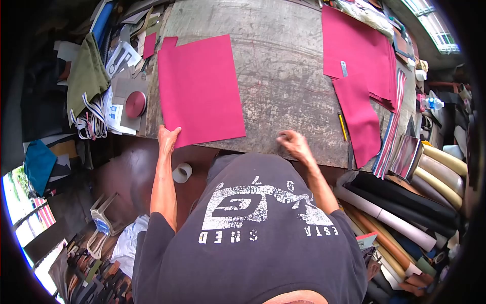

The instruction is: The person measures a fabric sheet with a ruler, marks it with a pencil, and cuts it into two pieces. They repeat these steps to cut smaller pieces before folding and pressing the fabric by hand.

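A large magenta fabric piece point(200, 91) lies on the left part of the worn wooden table point(276, 76), its lower edge reaching the table's front edge. My left hand point(168, 136) pinches its lower left corner, thumb on top. Over the front edge, to the right of the fabric and apart from it, my right hand point(295, 144) has its fingers curled in; whether anything small is inside them is hidden. A smaller magenta strip point(170, 42) shows behind the fabric's upper left corner.
At the right lie a stack of magenta sheets point(357, 45), a cut magenta piece point(357, 111), a small metal ruler point(343, 69) and a yellow pen point(342, 126). A webbing roll point(135, 104) sits at the left edge. Material rolls point(390, 213) lean at lower right.
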The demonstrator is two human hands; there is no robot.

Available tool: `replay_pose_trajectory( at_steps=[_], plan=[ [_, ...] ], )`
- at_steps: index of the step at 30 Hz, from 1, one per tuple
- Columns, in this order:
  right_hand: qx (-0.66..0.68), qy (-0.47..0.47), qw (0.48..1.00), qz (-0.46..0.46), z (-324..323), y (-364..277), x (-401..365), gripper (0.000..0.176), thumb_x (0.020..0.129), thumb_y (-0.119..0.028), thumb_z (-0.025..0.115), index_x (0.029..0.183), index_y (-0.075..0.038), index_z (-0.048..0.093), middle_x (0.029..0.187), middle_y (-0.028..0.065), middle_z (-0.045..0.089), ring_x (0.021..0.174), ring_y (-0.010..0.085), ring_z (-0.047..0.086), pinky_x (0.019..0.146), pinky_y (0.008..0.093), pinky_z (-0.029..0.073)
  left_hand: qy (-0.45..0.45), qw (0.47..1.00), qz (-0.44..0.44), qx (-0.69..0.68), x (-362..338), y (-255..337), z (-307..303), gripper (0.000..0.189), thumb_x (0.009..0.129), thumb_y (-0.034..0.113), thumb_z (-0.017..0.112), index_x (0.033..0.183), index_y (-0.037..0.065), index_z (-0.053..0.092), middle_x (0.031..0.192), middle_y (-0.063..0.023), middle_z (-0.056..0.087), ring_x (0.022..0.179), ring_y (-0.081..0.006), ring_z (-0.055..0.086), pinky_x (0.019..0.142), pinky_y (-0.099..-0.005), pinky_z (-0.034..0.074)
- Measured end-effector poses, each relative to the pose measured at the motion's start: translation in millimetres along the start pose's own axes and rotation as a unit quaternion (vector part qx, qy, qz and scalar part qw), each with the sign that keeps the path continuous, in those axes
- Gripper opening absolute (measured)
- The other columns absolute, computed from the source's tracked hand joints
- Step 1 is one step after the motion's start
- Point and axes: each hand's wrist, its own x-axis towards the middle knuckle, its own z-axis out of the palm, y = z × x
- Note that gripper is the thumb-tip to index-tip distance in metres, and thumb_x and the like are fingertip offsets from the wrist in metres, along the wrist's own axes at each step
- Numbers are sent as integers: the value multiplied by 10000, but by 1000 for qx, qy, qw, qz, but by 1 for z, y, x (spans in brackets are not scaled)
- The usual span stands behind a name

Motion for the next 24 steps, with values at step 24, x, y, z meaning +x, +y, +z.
replay_pose_trajectory(
  at_steps=[24],
  plan=[
    [348,-28,929,121,137,-79,66,351,914,-327,743,885,5,634,692,19,601,521,136,529,473,331,420,-369,813,-62,-446,16,-4,-61,389,925,156,708,1244,-41,608,1160,-126,697,1035,-214,694,934,-371,570]
  ],
)
